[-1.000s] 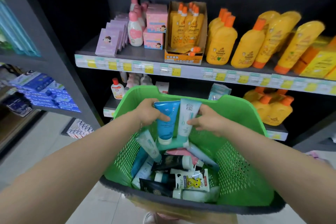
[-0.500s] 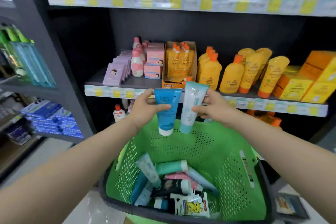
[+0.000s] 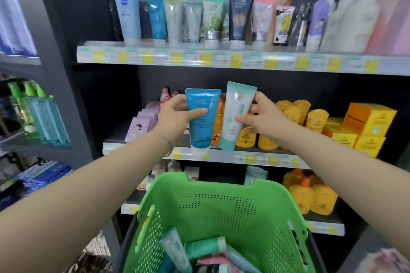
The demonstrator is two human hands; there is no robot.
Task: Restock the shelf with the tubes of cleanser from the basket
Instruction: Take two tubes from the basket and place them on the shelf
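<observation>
blue tube (image 3: 203, 117) in left grip (image 3: 175, 117), teal tube (image 3: 235, 115) in right grip (image 3: 266, 119), both lifted from basket (image 3: 221, 224) to middle shelf (image 3: 255, 158) height

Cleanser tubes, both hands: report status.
Left hand grips blue tube. Right hand grips pale teal tube. Both above green basket, below tube shelf. Nothing between.

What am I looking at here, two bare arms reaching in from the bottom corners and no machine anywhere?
There is no robot: a person works with bare hands. The only camera sits on their head, looking forward and down, so the arms enter from the picture's edges. The left hand grips a blue plastic tube with a white cap; the right hand holds a pale teal-and-white tube. Both hang caps down. Below is a green perforated plastic basket with more tubes lying inside. The upper shelf carries a row of upright tubes.
</observation>
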